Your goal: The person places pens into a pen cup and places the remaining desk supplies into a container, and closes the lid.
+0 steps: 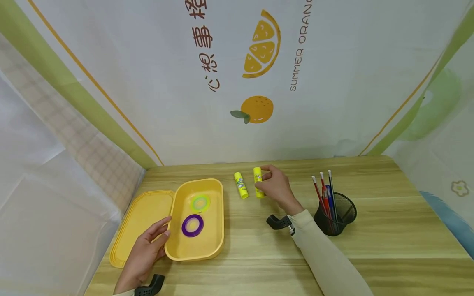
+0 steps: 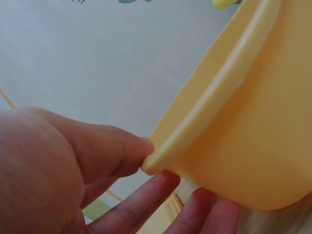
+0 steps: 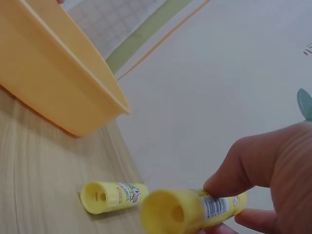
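My left hand [image 1: 147, 248] pinches the left rim of a yellow plastic box [image 1: 221, 222], thumb above and fingers under the edge, as the left wrist view shows. Inside the box lie a green tape roll [image 1: 200, 203] and a purple tape roll [image 1: 192, 225]. My right hand [image 1: 275, 185] holds a yellow glue stick [image 1: 258, 181] between thumb and fingers. A second glue stick [image 1: 241, 186] lies on the table just left of it; in the right wrist view this lying glue stick [image 3: 112, 197] shows its hollow end.
The yellow lid [image 1: 142, 218] lies flat, left of the box and partly behind it. A black mesh pen cup [image 1: 346, 209] with several pencils and pens stands to the right of my right forearm. A printed white curtain [image 1: 314, 123] hangs at the table's back edge.
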{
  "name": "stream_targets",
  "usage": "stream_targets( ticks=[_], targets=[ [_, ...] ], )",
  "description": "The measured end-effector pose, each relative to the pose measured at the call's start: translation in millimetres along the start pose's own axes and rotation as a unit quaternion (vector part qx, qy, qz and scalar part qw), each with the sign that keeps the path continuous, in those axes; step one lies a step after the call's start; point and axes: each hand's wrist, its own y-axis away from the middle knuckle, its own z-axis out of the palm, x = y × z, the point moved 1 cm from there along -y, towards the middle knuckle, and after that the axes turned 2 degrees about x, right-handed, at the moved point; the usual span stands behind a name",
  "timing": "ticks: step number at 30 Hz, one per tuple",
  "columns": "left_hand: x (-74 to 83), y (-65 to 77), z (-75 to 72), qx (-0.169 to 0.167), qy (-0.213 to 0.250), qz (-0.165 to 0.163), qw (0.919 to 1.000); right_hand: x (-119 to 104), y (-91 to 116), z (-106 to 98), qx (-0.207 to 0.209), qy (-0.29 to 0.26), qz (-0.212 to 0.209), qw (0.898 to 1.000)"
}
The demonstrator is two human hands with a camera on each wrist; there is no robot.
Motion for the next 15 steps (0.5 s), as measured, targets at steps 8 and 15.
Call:
stream_targets(
  ticks=[8, 15],
  targets=[
    [1.2, 0.8, 0.3, 0.002, 0.000, 0.002, 1.0000, -8, 3, 6, -0.016, -0.024, -0.009, 1.000],
    [1.3, 1.2, 0.8, 0.001, 0.001, -0.002, 1.0000, -18, 10, 13, -0.033, -0.034, -0.018, 0.999]
  ],
)
